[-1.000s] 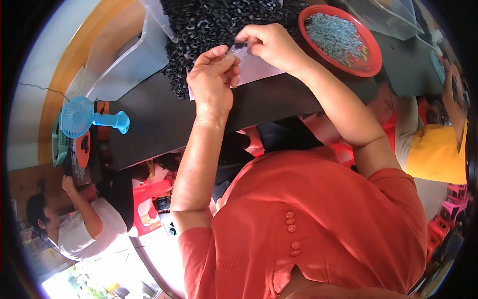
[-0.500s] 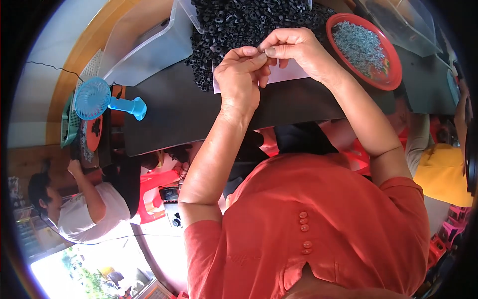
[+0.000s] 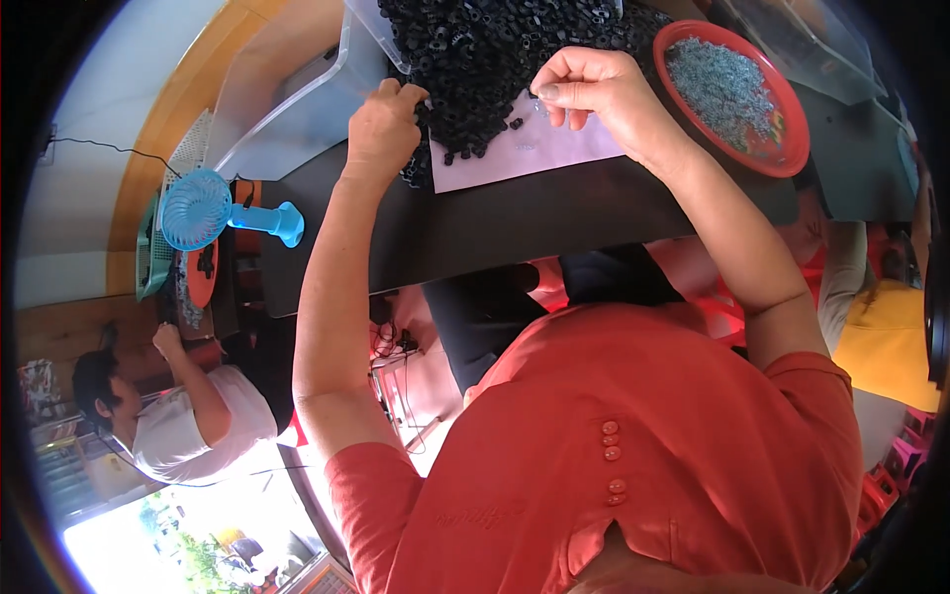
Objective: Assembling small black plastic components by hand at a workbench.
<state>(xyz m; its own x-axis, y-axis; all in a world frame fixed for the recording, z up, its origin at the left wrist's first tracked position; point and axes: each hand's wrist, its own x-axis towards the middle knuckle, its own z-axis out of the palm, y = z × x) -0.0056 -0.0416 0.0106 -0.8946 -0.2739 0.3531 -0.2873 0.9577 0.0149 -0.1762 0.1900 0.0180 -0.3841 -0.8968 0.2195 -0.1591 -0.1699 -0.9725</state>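
Observation:
My left hand (image 3: 384, 131) is at the left edge of a heap of small black plastic parts (image 3: 475, 59), beside a clear plastic bin (image 3: 307, 124). Its fingers are curled closed, and whatever they hold, if anything, is hidden. Over the heap's right side, my right hand (image 3: 599, 91) pinches a tiny silvery piece (image 3: 538, 105) between thumb and forefinger. Below it lies a pale pink sheet (image 3: 485, 174), partly covered by black parts, with a few tiny shiny pieces (image 3: 525, 148) on it.
A red round tray (image 3: 800, 148) of small silvery pieces stands on the right of the dark table (image 3: 435, 228). At the left is a blue fan (image 3: 198, 210). Another clear bin (image 3: 802, 49) is at the far right. One person (image 3: 203, 426) sits at left, another (image 3: 881, 337) at right.
My hands, together over the heap before, are now apart. The left has moved left to the bin's side; the right stays nearly in place, and more of the pink sheet shows.

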